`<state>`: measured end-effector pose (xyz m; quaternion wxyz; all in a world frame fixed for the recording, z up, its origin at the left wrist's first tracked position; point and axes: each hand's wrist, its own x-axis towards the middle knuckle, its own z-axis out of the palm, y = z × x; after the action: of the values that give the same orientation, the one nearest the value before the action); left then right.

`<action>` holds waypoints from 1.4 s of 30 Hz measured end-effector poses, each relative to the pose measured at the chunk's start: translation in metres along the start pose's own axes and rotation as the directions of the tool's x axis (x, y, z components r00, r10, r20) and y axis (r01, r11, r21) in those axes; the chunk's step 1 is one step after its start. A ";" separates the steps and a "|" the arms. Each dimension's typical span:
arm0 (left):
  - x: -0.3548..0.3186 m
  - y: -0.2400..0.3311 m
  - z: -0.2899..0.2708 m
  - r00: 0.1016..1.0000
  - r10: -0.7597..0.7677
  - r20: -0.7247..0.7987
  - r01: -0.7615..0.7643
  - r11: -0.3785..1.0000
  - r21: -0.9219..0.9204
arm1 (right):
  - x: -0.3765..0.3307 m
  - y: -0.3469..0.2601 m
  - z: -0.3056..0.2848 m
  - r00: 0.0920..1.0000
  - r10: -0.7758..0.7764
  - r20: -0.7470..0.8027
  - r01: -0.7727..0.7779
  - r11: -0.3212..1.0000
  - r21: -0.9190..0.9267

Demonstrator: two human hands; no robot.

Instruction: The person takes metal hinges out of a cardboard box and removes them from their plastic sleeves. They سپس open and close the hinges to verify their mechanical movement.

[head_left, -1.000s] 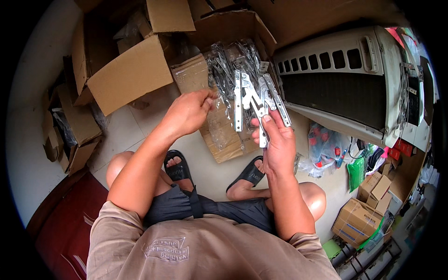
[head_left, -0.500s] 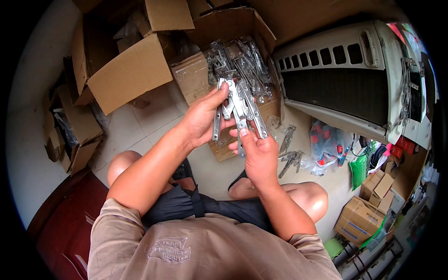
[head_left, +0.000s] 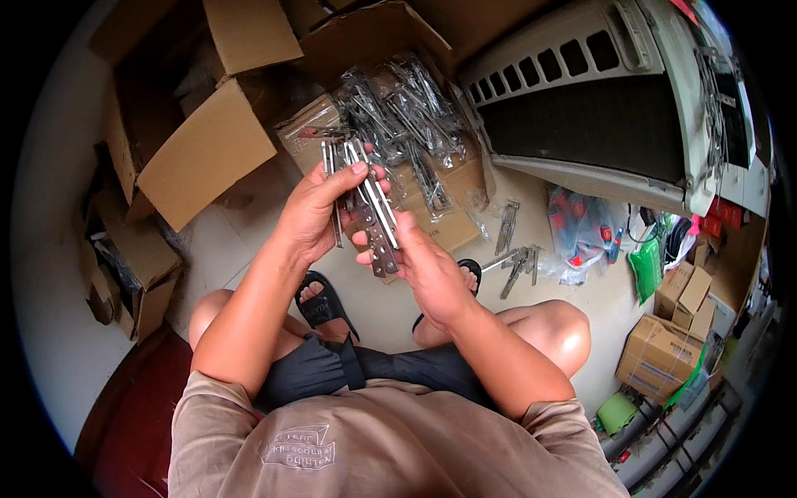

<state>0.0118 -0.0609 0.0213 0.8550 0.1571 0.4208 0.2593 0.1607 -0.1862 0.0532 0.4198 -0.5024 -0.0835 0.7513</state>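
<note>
Between my hands are silvery metal hinges [head_left: 378,220] with long, flat, riveted bars dotted with holes. My left hand [head_left: 315,212] is closed around their upper part, thumb pressed on a bar. Lower down, my right hand [head_left: 427,270] pinches the same bars near their bottom end, fingertips behind them. A narrow metal strip [head_left: 335,195] stands beside the bars in the left hand; I cannot tell whether it belongs to the same hinge. Just beyond lie many clear-bagged hinges [head_left: 398,112] in an opened carton [head_left: 444,228]. More loose hinges [head_left: 519,270] lie on the floor to the right.
Open cardboard boxes [head_left: 207,158] stand at the left. A large grey-white cabinet with a dark panel [head_left: 581,129] fills the far right. Plastic bags [head_left: 581,228], small cartons [head_left: 660,357] and a green container [head_left: 616,412] sit along the right side. My sandalled foot [head_left: 324,303] is below my hands.
The hinges' spread bars are now closer together, tilted and turned to show their dark, holed side. Both hands have shifted left in view. The view itself has moved somewhat.
</note>
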 end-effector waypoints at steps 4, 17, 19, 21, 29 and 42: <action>0.002 0.000 -0.009 0.999 0.015 0.038 -0.016 0.999 0.032 | 0.000 -0.003 0.006 0.998 0.025 0.056 -0.028 0.998 0.050; 0.002 0.000 0.000 0.997 0.009 0.076 -0.020 0.989 0.143 | 0.009 0.001 -0.005 0.994 0.042 0.102 -0.072 0.949 0.307; 0.002 0.001 -0.001 0.996 0.004 0.090 -0.019 0.986 0.167 | 0.009 -0.002 -0.004 0.995 0.045 0.093 -0.072 0.948 0.311; 0.002 0.001 -0.006 0.991 -0.019 0.130 -0.006 0.982 0.190 | 0.009 -0.004 -0.002 0.995 0.046 0.092 -0.073 0.947 0.313; 0.003 -0.007 -0.006 0.992 0.044 0.118 -0.061 0.988 0.140 | 0.012 -0.001 -0.001 0.992 0.062 0.112 -0.096 0.939 0.330; -0.007 -0.015 -0.005 0.986 0.133 0.096 -0.121 0.986 -0.117 | 0.018 0.012 0.000 0.980 0.076 0.184 -0.146 0.904 0.401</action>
<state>0.0089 -0.0769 0.0156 0.8647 0.1491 0.3500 0.3279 0.1515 -0.1809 0.0340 0.4646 -0.3430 0.0717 0.8132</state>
